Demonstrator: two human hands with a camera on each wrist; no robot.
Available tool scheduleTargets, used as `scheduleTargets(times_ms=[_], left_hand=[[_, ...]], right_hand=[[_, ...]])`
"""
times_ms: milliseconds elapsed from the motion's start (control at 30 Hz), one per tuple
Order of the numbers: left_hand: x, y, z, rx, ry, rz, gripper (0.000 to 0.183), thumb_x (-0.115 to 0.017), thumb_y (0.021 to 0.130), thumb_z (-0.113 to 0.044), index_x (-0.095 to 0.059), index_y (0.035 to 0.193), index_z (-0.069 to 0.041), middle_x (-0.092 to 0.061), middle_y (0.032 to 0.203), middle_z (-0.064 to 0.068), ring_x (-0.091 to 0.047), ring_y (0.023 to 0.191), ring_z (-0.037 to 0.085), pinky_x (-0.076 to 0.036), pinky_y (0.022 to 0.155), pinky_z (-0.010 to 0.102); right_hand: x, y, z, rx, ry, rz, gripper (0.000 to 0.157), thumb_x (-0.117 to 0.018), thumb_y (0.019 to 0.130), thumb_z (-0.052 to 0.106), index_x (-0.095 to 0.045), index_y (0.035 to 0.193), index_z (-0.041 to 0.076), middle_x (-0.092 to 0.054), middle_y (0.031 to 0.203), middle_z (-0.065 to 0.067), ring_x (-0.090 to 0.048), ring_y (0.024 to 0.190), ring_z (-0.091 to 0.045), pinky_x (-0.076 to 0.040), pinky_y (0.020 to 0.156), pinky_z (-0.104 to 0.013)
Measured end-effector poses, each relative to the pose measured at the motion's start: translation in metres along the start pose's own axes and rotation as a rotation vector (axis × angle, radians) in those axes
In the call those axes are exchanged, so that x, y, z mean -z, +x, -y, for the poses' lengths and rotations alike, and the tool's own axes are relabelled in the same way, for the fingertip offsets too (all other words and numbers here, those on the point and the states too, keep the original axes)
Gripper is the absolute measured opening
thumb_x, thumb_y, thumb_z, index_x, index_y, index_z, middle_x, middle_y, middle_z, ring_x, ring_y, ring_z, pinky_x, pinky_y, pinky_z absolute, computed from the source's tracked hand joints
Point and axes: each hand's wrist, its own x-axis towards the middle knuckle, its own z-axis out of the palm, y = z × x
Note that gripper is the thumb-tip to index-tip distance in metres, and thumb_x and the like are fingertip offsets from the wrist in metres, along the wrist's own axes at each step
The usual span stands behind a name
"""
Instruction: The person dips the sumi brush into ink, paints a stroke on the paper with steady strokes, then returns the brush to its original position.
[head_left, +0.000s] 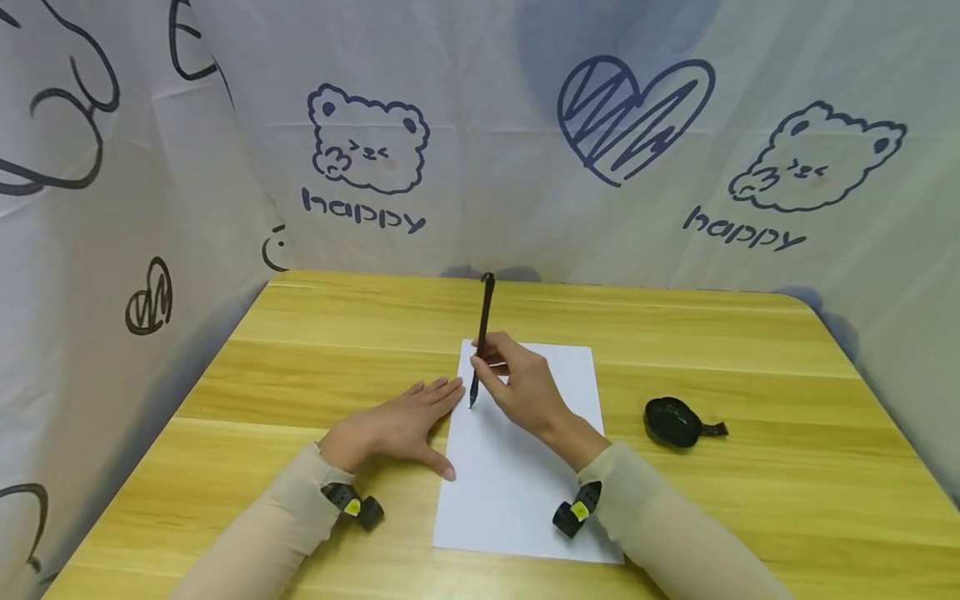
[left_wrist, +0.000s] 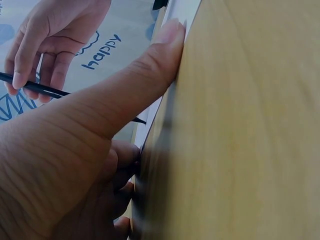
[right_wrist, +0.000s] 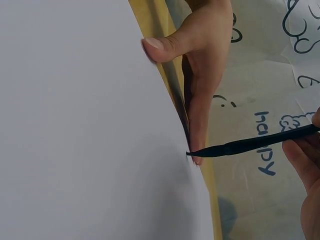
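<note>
A white sheet of paper (head_left: 517,492) lies on the wooden table. My right hand (head_left: 528,387) pinches a slim black writing brush (head_left: 486,304) with a loop at its top end. The brush stands nearly upright over the upper left part of the sheet. In the right wrist view its dark pointed tip (right_wrist: 192,153) is at the paper surface; firm contact cannot be told. My left hand (head_left: 401,425) lies flat, fingers straight, with its thumb and fingertips on the sheet's left edge. The left thumb (left_wrist: 125,92) shows large in the left wrist view.
To the right of the paper sits a small black dish (head_left: 672,422) with a short handle. Behind the table (head_left: 315,325) hangs a white cloth (head_left: 495,167) with drawn bears, hearts and lettering. Each wrist wears a black strap with a small device.
</note>
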Motion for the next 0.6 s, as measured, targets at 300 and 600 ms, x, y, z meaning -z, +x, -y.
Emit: scheduleTargets(times_ms=[300,600], left_hand=[[0.002,0.001,0.001,0.012,0.007,0.012,0.119,-0.050,0.057,-0.080,-0.007,0.144,-0.010,-0.001,0.149,0.003,0.000,0.135,0.020,-0.005,0.107,0.041],[0.003,0.001,0.000,0.012,-0.003,0.023,0.119,-0.050,0.057,-0.080,-0.007,0.144,-0.011,-0.001,0.149,0.002,0.000,0.135,0.020,-0.004,0.107,0.041]], right_hand=[[0.003,-0.005,-0.003,-0.007,-0.025,0.002,0.021,-0.052,0.090,0.022,-0.053,0.106,0.008,-0.062,0.093,0.000,-0.059,0.086,-0.008,-0.048,0.070,-0.015],[0.007,-0.011,-0.002,-0.015,-0.018,0.031,0.020,-0.052,0.090,0.019,-0.053,0.108,0.009,-0.062,0.095,-0.003,-0.059,0.087,-0.009,-0.049,0.070,-0.018]])
